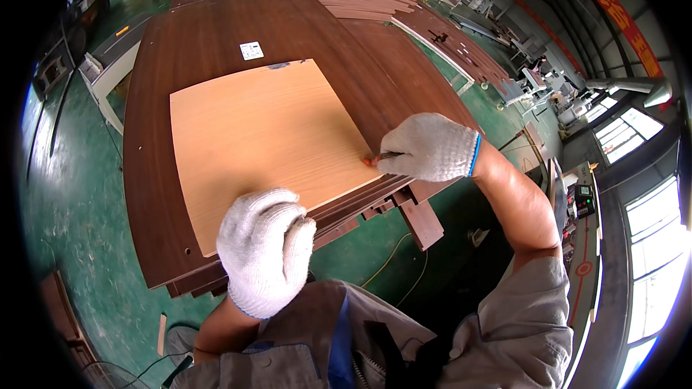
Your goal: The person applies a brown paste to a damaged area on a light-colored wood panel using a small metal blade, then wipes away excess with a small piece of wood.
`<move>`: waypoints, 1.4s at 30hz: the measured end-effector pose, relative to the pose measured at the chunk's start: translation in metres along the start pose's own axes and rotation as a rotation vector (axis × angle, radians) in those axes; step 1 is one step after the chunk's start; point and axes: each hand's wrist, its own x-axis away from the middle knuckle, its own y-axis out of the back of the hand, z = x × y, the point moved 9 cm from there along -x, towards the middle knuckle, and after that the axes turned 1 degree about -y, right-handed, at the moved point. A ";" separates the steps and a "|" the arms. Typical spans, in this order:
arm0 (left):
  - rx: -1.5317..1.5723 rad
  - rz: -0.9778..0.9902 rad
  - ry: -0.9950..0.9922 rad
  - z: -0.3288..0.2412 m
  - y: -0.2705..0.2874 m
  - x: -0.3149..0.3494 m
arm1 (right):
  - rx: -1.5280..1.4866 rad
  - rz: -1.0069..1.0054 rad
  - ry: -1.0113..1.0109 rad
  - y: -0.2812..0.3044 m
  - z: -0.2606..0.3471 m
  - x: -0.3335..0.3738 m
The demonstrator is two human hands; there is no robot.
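Grey work clothing [512, 320] fills the lower edge, nearest of all and cut off there. Around it, a glossy green floor [94, 187] stretches away under a dark ribbed roof [526, 0], with tall windows [652, 245] at the right and a red banner [611, 11] high up. Large brown panels [216, 25] lie stacked ahead, their near edges uneven; whatever bears them is hidden underneath. On top rests a tan sheet [270, 133], its near-left part covered. Its grain runs left to right, rising slightly rightward; with straight edges bent, I cannot tell which side is longer.

Above the sheet's near edge, the gloved left hand [267, 248] curls its fingers together; its palm is hidden, so any grip cannot be told. The right hand [429, 148], also gloved, is clamped on a small object [370, 162] at the sheet's near-right corner. Beyond the far edge sits a white label [250, 50]. The object, mostly inside the glove, is hard to identify; its orange-red end points left, its long axis roughly crosswise.
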 end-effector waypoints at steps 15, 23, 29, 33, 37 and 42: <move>0.000 0.019 -0.005 0.000 -0.003 0.002 | 0.155 -0.001 0.120 0.004 0.005 0.003; -0.028 0.032 -0.008 0.001 -0.005 0.003 | 0.073 0.039 -0.100 0.003 -0.001 0.013; -0.023 0.043 -0.001 0.000 -0.007 0.005 | -0.165 -0.180 -0.111 0.002 -0.022 0.036; -0.031 0.057 -0.012 0.000 -0.007 0.007 | -0.349 -0.390 -0.106 0.003 -0.020 0.058; -0.040 0.063 -0.043 0.000 -0.009 0.008 | -0.457 -0.479 -0.130 -0.011 -0.016 0.076; -0.074 0.089 -0.056 -0.004 -0.009 0.009 | -0.452 -0.580 -0.104 -0.027 -0.020 0.091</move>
